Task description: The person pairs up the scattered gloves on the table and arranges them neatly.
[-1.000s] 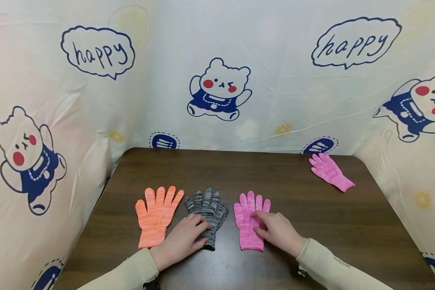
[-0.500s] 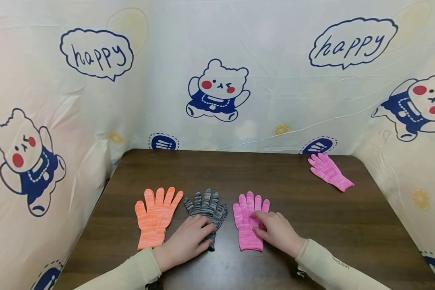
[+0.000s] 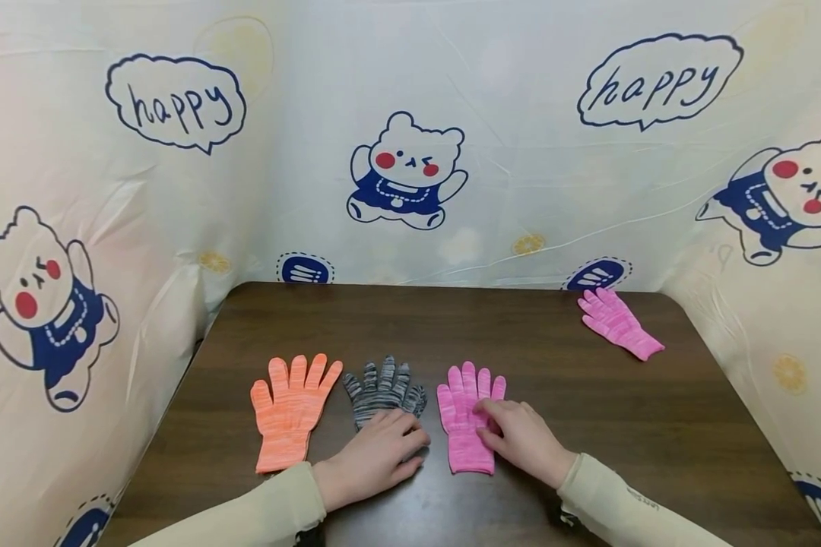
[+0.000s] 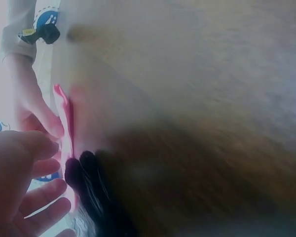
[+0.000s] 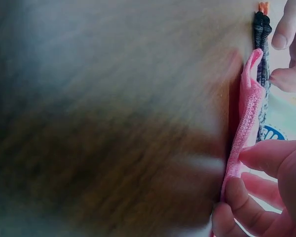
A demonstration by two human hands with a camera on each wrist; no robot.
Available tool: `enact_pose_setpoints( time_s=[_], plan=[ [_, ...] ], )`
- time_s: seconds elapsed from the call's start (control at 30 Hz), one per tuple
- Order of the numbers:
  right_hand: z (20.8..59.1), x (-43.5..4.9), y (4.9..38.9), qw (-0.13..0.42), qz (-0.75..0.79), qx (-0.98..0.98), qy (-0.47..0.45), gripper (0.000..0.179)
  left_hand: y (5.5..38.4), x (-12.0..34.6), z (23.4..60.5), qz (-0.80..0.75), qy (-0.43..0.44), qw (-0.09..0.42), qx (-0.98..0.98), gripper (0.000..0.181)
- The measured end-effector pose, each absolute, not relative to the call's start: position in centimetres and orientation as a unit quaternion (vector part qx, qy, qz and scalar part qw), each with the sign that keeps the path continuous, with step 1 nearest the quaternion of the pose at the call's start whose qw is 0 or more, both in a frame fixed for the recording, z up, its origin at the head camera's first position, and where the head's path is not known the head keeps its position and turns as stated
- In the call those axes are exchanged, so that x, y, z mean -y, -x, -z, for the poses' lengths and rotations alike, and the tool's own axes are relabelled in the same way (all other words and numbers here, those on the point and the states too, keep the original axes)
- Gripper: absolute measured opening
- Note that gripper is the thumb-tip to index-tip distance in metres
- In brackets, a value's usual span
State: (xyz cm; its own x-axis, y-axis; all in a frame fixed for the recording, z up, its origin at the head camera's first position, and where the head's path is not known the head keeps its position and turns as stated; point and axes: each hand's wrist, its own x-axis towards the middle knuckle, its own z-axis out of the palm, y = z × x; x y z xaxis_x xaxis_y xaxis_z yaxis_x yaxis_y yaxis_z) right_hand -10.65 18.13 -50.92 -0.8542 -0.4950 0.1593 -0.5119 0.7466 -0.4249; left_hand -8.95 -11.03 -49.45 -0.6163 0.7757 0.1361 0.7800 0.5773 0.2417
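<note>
Over the lower part of a grey-and-black knit glove hovers or rests my left hand, covering its cuff; the left wrist view shows loosely bent fingers with nothing held. Just to the right lies a pink knit glove, flat, fingers pointing away. My right hand touches that pink glove along its right side with thumb and fingertips. In the right wrist view, the pink glove stays down on the table under relaxed fingers.
An orange knit glove lies left of the grey one, near my left sleeve. A second pink glove lies slanted at the far right edge. The dark wooden table is bounded by a printed cloth at the back and sides.
My left hand has slid right across the grey glove, now hiding its cuff. My right hand stays at the pink glove. The whole head view has shifted slightly.
</note>
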Motion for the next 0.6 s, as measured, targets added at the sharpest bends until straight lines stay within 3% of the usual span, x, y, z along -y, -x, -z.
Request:
enact_pose_setpoints(
  time_s=[0.6],
  plan=[
    [51.1, -18.2, 10.6, 0.036, -0.227, 0.934, -0.273, 0.026, 9.3, 5.4, 49.7, 0.125, 0.481, 0.022, 0.867, 0.016]
  ],
)
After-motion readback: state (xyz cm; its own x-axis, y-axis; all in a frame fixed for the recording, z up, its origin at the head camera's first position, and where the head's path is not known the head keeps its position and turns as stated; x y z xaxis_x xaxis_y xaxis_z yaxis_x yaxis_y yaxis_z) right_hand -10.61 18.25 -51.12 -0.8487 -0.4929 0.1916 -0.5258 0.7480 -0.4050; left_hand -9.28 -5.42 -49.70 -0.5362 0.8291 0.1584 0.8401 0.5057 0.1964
